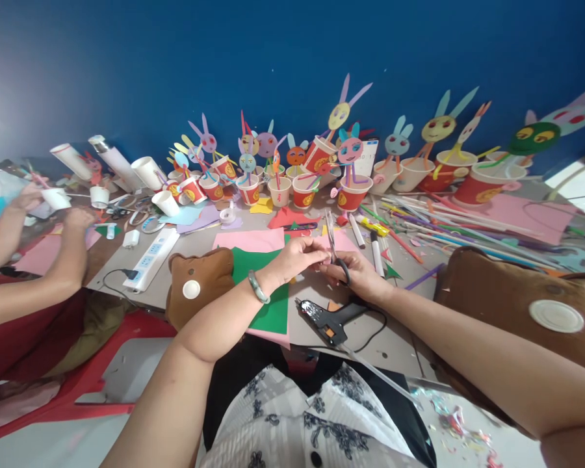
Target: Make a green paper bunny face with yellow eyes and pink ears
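In the head view, my right hand is closed on the black handles of a pair of scissors, whose blades point up and away. My left hand is just left of them, thumb and fingers pinched on a small pinkish piece that the fingers partly hide. Under my left wrist lies a sheet of green paper on top of pink paper. A black glue gun rests on the table below my hands.
Paper cups with rabbit-faced figures line the wall. Brown plush cushions flank both sides. Markers and pipe cleaners lie right. A power strip and a co-worker's arms are left.
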{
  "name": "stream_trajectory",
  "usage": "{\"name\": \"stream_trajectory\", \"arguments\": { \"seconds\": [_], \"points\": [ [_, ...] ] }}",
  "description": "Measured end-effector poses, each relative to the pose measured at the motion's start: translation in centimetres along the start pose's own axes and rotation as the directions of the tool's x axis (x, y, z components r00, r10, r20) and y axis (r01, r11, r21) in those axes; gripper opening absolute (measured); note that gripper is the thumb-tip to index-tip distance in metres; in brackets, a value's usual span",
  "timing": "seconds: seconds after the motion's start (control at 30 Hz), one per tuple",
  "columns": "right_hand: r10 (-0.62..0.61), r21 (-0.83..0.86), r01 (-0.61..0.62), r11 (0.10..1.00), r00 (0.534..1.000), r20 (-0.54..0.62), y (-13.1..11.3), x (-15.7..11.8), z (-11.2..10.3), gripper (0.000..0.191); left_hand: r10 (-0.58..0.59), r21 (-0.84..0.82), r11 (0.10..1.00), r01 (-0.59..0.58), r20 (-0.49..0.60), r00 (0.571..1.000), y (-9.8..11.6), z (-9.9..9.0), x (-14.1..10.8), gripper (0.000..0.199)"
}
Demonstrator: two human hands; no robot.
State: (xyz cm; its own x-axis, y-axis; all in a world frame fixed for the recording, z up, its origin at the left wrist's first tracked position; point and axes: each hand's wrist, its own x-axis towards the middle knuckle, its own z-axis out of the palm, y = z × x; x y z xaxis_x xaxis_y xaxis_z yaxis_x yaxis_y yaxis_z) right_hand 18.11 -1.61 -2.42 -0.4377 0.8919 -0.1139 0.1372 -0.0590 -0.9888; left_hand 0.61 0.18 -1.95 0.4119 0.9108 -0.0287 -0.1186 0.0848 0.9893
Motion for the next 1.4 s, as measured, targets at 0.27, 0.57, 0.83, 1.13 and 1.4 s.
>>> {"name": "stream_trajectory", "arguments": {
  "seconds": [0.27,0.57,0.83,1.13,1.4],
  "points": [
    [-0.017,-0.008,0.017,1.0,1.0,0.003,0.0,0.0,0.0,0.044,0.004,0.019,1.0,-0.004,-0.002,1.0,0.0,0.0,-0.1,0.029],
    [-0.06,0.003,0.06,0.998,0.998,0.014,0.5,0.2,-0.2,0.038,0.004,0.021,1.0,-0.004,-0.008,1.0,0.0,0.0,0.0,0.032],
    [-0.108,0.022,0.109,0.994,0.992,-0.069,0.3,0.1,-0.2,0.042,0.017,0.009,1.0,-0.017,-0.003,1.0,0.3,-0.1,-0.1,0.042],
    [-0.101,0.034,0.104,0.994,0.992,-0.072,0.6,0.2,-0.3,0.041,0.034,0.008,0.999,-0.034,-0.026,0.999,0.2,-0.1,0.1,0.039],
    [-0.116,0.018,0.118,0.993,0.991,-0.07,0.6,0.1,-0.2,0.042,-0.016,0.045,0.999,0.021,-0.122,0.992,1.5,-0.2,-0.2,0.025]
  ]
}}
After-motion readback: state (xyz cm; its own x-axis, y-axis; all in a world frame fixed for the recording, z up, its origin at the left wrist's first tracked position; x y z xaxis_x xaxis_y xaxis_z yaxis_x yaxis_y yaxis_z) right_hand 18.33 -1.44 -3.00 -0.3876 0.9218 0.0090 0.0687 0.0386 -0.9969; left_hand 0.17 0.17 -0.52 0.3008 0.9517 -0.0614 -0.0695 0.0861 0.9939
